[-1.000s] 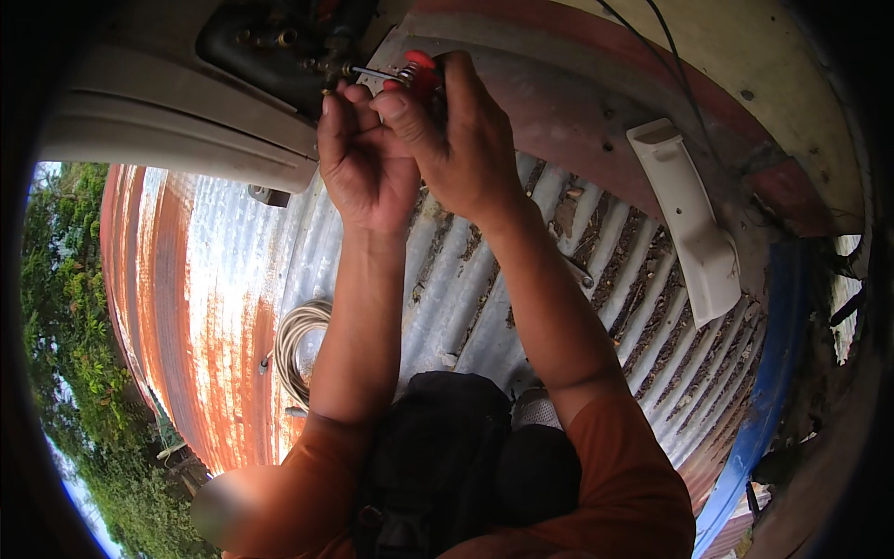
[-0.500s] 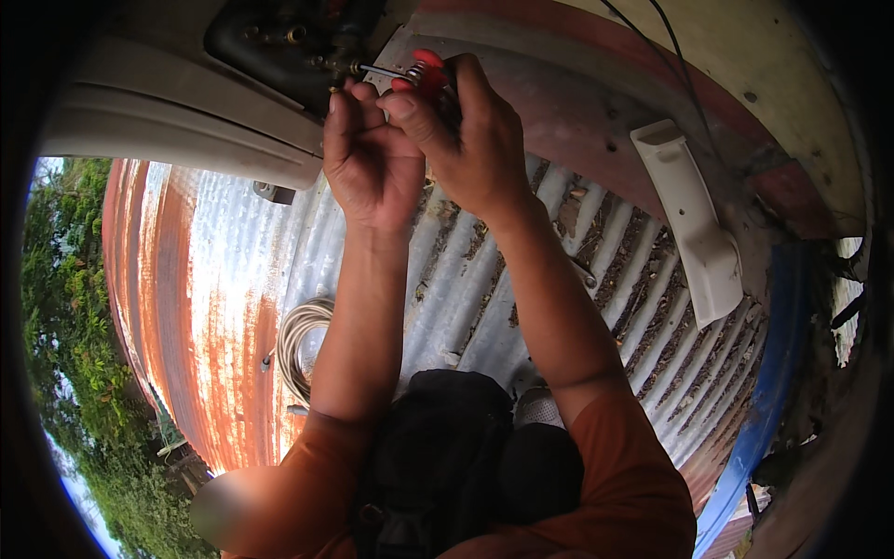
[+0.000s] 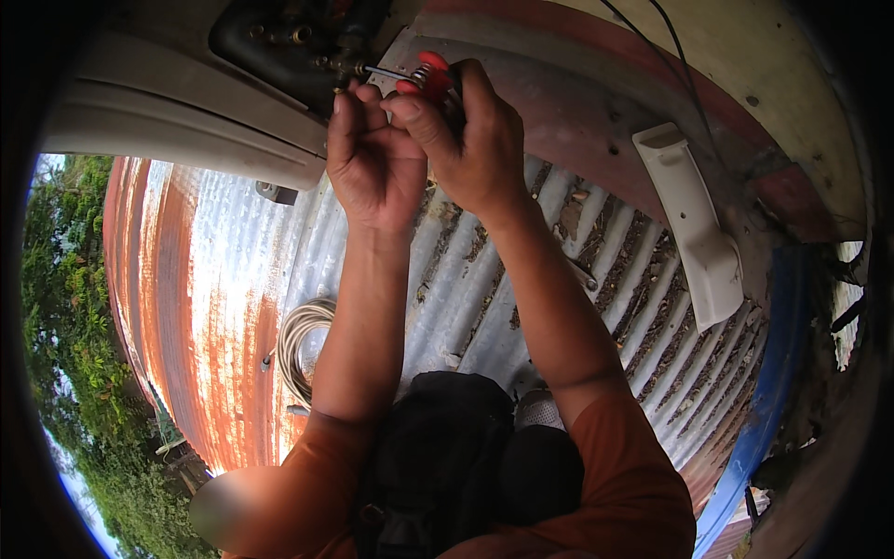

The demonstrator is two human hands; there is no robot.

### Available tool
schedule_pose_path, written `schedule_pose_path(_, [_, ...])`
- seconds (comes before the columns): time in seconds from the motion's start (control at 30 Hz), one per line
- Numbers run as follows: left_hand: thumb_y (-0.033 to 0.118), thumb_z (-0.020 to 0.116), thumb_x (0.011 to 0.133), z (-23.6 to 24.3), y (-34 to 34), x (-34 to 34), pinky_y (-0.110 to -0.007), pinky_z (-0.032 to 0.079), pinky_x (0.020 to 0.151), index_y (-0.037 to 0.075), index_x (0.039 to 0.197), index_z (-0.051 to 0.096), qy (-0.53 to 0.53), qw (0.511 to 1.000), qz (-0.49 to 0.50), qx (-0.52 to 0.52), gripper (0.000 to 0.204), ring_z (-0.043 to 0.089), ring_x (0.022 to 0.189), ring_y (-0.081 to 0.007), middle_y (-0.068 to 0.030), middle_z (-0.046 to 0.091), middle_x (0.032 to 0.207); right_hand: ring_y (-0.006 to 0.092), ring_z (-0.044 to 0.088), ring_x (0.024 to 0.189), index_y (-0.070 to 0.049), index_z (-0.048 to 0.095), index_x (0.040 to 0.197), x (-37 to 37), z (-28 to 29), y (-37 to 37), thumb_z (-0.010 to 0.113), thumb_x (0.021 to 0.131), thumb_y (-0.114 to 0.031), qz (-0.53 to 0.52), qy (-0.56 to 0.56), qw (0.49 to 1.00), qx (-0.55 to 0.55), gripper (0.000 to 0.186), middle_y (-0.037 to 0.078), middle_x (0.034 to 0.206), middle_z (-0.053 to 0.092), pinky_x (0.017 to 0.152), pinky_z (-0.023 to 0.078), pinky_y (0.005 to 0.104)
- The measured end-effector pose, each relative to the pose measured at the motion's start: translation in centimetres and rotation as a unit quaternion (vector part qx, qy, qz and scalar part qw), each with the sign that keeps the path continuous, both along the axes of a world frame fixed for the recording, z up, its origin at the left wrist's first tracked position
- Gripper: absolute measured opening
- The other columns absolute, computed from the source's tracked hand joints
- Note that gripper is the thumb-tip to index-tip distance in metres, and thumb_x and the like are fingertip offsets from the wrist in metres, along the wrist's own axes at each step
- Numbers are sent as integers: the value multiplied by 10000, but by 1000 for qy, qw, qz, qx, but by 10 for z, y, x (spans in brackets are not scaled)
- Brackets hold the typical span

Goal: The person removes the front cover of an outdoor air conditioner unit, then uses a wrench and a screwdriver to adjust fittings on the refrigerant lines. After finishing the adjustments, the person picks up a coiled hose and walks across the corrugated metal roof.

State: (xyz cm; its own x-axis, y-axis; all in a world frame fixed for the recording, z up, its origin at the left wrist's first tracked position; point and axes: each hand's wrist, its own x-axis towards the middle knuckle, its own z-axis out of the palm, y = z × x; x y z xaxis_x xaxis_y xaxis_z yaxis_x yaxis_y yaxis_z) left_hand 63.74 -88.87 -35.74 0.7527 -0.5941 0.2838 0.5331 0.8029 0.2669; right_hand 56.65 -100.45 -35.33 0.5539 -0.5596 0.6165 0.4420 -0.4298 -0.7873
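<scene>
While you're perched up here, the biggest thing under you is the corrugated metal roof [image 3: 233, 307], ribbed all the way across, shiny silver in the middle and rusted orange toward your left, with dark grit packed in the grooves on the right side. Green treetops [image 3: 70, 307] show past its left edge. Above your hands sits the pale, smooth casing of an outdoor unit [image 3: 177, 121], with a dark recess [image 3: 279, 37] cut into it holding small brass-coloured fittings. A cream wall with a dull red band [image 3: 596, 102] runs behind, and two thin black cables [image 3: 684, 70] hang down it. A blue curved edge [image 3: 768, 391] follows the roof's right side.

Next down: a black bag [image 3: 447, 466] rests in your lap between your orange sleeves. A white plastic cover [image 3: 694, 224], long and slightly curved, lies on the roof to your right, well apart from your hands. A coil of pale hose [image 3: 298, 345] lies on the ribs just left of your left forearm.

Your right hand [image 3: 475, 140] is wrapped around a red-handled tool [image 3: 430, 74], thumb and fingers pinching it, its thin metal tip pointing left into the fittings. Your left hand [image 3: 372, 158] is curled, fingers pressed together, just beside the tip; I can't tell whether it grips anything.
</scene>
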Motion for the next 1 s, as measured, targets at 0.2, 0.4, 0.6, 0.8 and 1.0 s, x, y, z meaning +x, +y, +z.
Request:
schedule_pose_path(0.2, [212,631,1135,1,-1,0,-412,539,1113,75,1242,781,-4,1000,6,-2,230,729,1142,-214,-75,823,1179,299,808,790,-48,642,1043,0,1,1,821,955,-599,-5,-10,1000,0,585,110,904,794,665,618,399])
schedule_pose_path(0.4, [208,637,1132,2,-1,-1,-403,545,1094,69,1240,778,10,1000,5,-2,226,724,1115,-215,-79,818,1171,298,814,806,-40,649,1090,-1,2,0,821,956,-594,-1,-15,1000,-2,596,111,915,801,677,623,396])
schedule_pose_path(0.6, [210,639,1132,3,-1,-2,-408,552,1080,72,1235,778,12,1000,5,-2,221,720,1104,-226,-74,817,1159,303,814,810,-37,641,1075,1,1,1,823,957,-586,5,-8,1000,8,590,115,916,802,680,624,397])
schedule_pose_path(0.8, [210,656,1123,2,-1,-1,-406,556,1099,53,1235,779,3,1000,-6,-8,229,721,1140,-229,-74,816,1169,305,807,791,-41,636,1062,1,0,0,824,955,-588,1,-22,1000,3,588,117,906,796,666,615,397])
schedule_pose_path(1.0, [215,650,1125,1,-1,-1,-413,560,1074,69,1230,777,17,1000,0,-4,221,727,1098,-240,-73,815,1151,305,806,789,-45,635,1057,1,-1,1,824,957,-584,-1,-18,1000,5,580,118,912,793,666,614,398])
